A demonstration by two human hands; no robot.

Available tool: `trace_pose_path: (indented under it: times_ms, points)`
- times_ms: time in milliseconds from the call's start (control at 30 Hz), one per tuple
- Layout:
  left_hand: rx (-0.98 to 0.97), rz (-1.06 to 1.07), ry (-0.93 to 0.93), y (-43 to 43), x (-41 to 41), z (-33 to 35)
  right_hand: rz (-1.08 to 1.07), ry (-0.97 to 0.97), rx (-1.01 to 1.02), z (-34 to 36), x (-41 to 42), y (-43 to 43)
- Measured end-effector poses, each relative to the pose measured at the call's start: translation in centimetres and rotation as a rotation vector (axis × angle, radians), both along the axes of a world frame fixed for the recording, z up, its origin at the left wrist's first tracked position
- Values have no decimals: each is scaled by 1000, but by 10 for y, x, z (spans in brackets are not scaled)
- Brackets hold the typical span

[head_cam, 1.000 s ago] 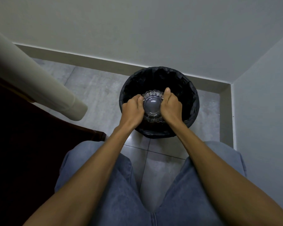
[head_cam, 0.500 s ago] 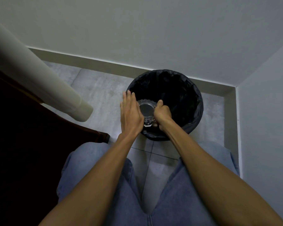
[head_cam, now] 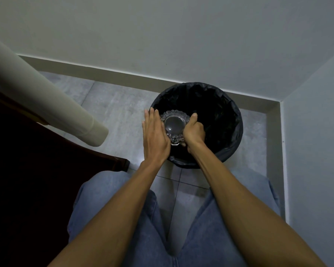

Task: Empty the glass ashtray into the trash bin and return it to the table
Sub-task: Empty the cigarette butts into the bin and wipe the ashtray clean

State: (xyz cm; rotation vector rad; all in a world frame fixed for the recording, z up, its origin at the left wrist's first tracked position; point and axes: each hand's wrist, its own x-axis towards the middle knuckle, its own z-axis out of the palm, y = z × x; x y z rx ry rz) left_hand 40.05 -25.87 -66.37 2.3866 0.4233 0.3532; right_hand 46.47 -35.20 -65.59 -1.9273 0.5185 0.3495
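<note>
Trash bin (head_cam: pixel 228 120), black-lined: interior too dark to read contents. Glass ashtray (head_cam: pixel 174 126) is over its near-left rim, base toward you. Your right hand (head_cam: pixel 193 132) clasps its edge; your left hand (head_cam: pixel 155 137) lies flat, fingers extended, against its side.

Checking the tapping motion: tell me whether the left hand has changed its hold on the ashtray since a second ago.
Yes. The left hand has let go and opened flat beside the ashtray, which hangs over the trash bin's near-left rim in the right hand alone.
</note>
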Motion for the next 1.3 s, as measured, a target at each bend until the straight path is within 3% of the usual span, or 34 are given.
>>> trace_pose_path:
  times_ms: [133,267,400,567,700,867,967,1067,1133,1200,1233,1300]
  points:
    - [-39,34,-19,0,-1,-2,102,-38,-33,0,-5,1]
    - [-22,17,-39,-3,-1,-3,2,-31,-30,-5,0,0]
    - [-24,54,-32,-3,-1,-5,92,-26,-47,-4,-4,2]
    - [-20,30,-39,-7,-1,-2,41,-93,-74,-2,1,-3]
    - [-16,30,-26,-5,-2,-1,145,-98,-74,-2,-5,-2]
    - [-69,13,-23,3,-5,15,194,-363,-140,17,-3,-22]
    - [-123,9,-9,1,-6,63,403,-579,-376,51,-9,-30]
    - [-461,171,206,-12,8,122,616,-886,-702,95,-18,-32]
    - [-1059,318,442,-8,21,154,669,-990,-792,127,-24,-36]
    - [-1531,355,494,-1,22,189,704,-1100,-849,159,-29,-44]
    - [-1613,345,473,3,20,206,731,-1146,-860,176,-31,-49]
    - [-1566,325,450,3,15,246,775,-1211,-858,213,-39,-57]
